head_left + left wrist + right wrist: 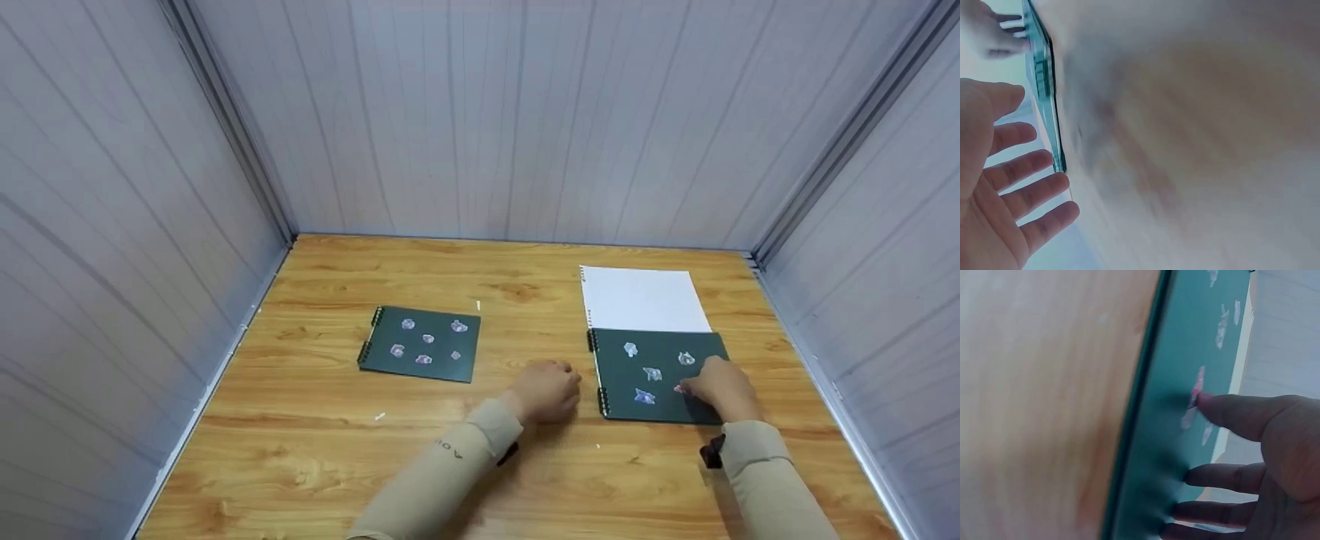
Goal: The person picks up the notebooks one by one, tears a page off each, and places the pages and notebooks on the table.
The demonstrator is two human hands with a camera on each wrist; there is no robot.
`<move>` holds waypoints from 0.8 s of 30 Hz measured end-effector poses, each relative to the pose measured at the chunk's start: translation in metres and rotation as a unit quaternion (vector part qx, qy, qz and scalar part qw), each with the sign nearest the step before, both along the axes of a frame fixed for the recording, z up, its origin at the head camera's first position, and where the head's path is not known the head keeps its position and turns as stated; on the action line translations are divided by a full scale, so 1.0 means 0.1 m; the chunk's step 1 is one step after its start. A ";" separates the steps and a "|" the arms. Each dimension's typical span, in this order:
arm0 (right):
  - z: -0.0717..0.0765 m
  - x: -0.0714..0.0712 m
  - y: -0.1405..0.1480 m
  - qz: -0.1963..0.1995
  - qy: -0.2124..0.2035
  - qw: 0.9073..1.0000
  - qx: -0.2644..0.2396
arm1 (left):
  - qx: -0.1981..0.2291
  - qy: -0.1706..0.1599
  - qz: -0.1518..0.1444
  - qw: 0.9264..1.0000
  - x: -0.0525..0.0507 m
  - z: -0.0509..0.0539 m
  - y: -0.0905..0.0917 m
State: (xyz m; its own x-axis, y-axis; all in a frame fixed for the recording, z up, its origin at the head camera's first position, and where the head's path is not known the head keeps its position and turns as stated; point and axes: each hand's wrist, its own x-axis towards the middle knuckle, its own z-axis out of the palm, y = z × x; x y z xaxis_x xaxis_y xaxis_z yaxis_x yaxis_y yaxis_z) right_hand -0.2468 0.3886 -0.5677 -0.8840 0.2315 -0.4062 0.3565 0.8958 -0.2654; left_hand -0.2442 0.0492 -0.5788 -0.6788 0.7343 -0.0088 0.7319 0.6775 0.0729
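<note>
A dark green spiral notebook (701,409) lies on the right side of the table, with several small shiny stickers on its cover. My right hand (726,386) is over its lower right part. In the right wrist view, the thumb (1230,410) touches a pinkish sticker (1198,379) lying on the cover, while the other fingers extend down toward the green surface. My left hand (546,390) rests just left of this notebook, holding nothing. Its fingers (1027,194) are spread and loosely bent in the left wrist view.
Another green spiral notebook (442,369) with several stickers lies to the left. A white sheet (645,298) with a punched edge lies behind the right notebook. Small white scraps (379,416) are scattered on the wooden table (300,450). Pale panel walls (480,120) enclose the back and sides.
</note>
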 end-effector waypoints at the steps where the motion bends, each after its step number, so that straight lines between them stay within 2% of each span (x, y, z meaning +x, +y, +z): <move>1: 0.00 -0.01 -0.02 0.004 -0.001 1.000 0.003 | 0.000 -0.006 0.009 1.000 -0.02 0.01 -0.05; 5: -0.01 -0.02 -0.10 0.020 0.013 1.000 0.014 | -0.004 -0.040 0.048 0.998 -0.07 0.06 -0.24; 7: 0.00 -0.02 -0.15 0.025 0.023 0.999 0.018 | -0.002 -0.046 0.057 0.997 -0.08 0.05 -0.31; 12: 0.04 -0.01 -0.30 0.046 0.068 0.997 0.014 | 0.008 -0.030 0.065 0.997 -0.09 0.04 -0.49; 18: 0.07 -0.03 -0.59 0.063 0.118 0.991 0.004 | 0.049 -0.018 0.079 0.995 -0.15 0.06 -0.77; 24: 0.09 -0.06 -0.94 0.090 0.156 0.984 -0.006 | 0.076 -0.028 0.121 0.989 -0.25 0.07 -1.10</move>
State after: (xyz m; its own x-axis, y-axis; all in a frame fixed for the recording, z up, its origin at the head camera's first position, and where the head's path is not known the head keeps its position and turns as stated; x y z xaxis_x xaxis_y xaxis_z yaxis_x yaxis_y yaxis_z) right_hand -0.2527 0.2944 -0.5588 -0.9922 0.0568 -0.1114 0.0924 0.9330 -0.3479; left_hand -0.2695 -0.0610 -0.5714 -0.8365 0.5459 0.0466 0.5414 0.8105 0.2238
